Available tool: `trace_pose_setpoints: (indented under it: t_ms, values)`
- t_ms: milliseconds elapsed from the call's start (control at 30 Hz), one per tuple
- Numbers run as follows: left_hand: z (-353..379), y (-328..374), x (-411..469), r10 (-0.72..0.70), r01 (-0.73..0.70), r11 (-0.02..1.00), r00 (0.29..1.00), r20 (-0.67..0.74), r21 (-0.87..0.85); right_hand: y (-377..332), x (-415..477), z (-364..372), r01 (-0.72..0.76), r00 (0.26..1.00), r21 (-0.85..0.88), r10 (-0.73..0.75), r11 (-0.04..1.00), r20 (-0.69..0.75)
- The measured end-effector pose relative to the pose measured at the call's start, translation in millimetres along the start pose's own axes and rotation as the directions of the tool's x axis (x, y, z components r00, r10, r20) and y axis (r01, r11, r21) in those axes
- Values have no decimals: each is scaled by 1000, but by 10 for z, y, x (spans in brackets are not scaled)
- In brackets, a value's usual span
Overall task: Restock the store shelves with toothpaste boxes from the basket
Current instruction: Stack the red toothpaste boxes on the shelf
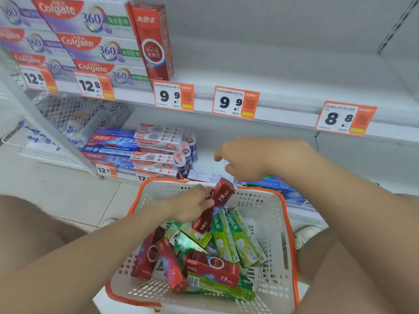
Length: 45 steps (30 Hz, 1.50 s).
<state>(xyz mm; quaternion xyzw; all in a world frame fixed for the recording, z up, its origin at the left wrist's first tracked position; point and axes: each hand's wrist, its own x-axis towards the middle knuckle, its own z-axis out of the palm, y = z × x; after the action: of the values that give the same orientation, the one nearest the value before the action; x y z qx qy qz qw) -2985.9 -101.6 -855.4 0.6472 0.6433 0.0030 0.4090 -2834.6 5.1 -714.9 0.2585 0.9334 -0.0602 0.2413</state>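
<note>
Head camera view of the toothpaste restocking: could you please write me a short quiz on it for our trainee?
1. True or false: the left hand grips a red toothpaste box over the white perforated plastic basket.
2. Multiple choice: the right hand holds: A, a green box; B, nothing; C, a shelf label.
3. Fill in: the upright red box on the upper shelf stands just above the orange-edged price tag that reads ___.

Key: 1 true. 2 B: its fingers hang loosely curled over the lower shelf. 3 9.9.
</note>
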Motion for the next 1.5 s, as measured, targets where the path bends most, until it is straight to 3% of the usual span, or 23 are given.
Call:
trace_pose_setpoints:
  t_ms: [133, 200, 267, 333, 400, 533, 600, 733, 833, 900, 967, 1000, 1067, 1133, 1233, 1333, 1400, 1500]
  values:
    - [-561, 330, -334, -10, -45, 893, 993, -120, -449, 294, -277, -205, 54, 996, 134, -44, 989, -79]
    - [-762, 366, -442, 29, -142, 744, 983, -182, -653, 393, -294, -252, 151, 966, 256, -87, 955, -245]
    - [-895, 395, -525, 42, -235, 570, 965, -257, -787, 422, -284, -308, 282, 913, 463, -87, 840, -399]
    - [-1012, 474, -611, 74, -331, 490, 937, -340, -806, 426, -299, -354, 385, 875, 662, -28, 643, -483]
    - [-1122, 567, -676, 77, -401, 525, 901, -427, -750, 425, -339, -404, 432, 853, 750, 43, 502, -520]
    - [-1276, 600, -725, 124, -482, 635, 835, -536, -604, 368, -308, -490, 466, 820, 830, 204, 306, -535]
    - [-1323, 610, -725, 121, -517, 622, 806, -580, -588, 335, -266, -530, 490, 794, 830, 258, 266, -551]
    - [-1425, 666, -686, 65, -566, 555, 761, -646, -610, 323, -174, -579, 425, 829, 843, 231, 330, -509]
    - [-1542, 682, -683, 20, -560, 639, 697, -717, -527, 230, -18, -628, 424, 821, 847, 257, 322, -509]
    - [-1664, 631, -699, 28, -478, 789, 656, -754, -386, 190, 109, -702, 487, 719, 797, 354, 357, -598]
    - [-1796, 542, -722, 29, -304, 926, 648, -761, -224, 207, 259, -794, 535, 526, 706, 471, 464, -708]
    - [-1853, 495, -724, 34, -223, 964, 649, -760, -147, 228, 336, -839, 545, 435, 667, 509, 509, -743]
    - [-1934, 397, -704, 53, -105, 994, 644, -764, -20, 285, 503, -909, 528, 341, 638, 548, 560, -763]
    - [-1987, 290, -648, 31, -33, 999, 608, -793, 14, 355, 699, -960, 443, 374, 669, 556, 596, -743]
    - [-2079, 215, -558, 5, -4, 1000, 484, -875, 4, 402, 1000, -1015, 337, 480, 711, 538, 617, -693]
    - [-2165, 238, -532, 61, -38, 998, 355, -933, 51, 391, 1240, -1100, 364, 458, 701, 537, 613, -708]
    - [-2194, 225, -524, 80, -61, 996, 308, -948, 64, 374, 1350, -1158, 356, 474, 679, 501, 643, -724]
    - [-2205, 170, -513, 72, -58, 997, 275, -959, 58, 375, 1492, -1188, 383, 612, 706, 409, 596, -677]
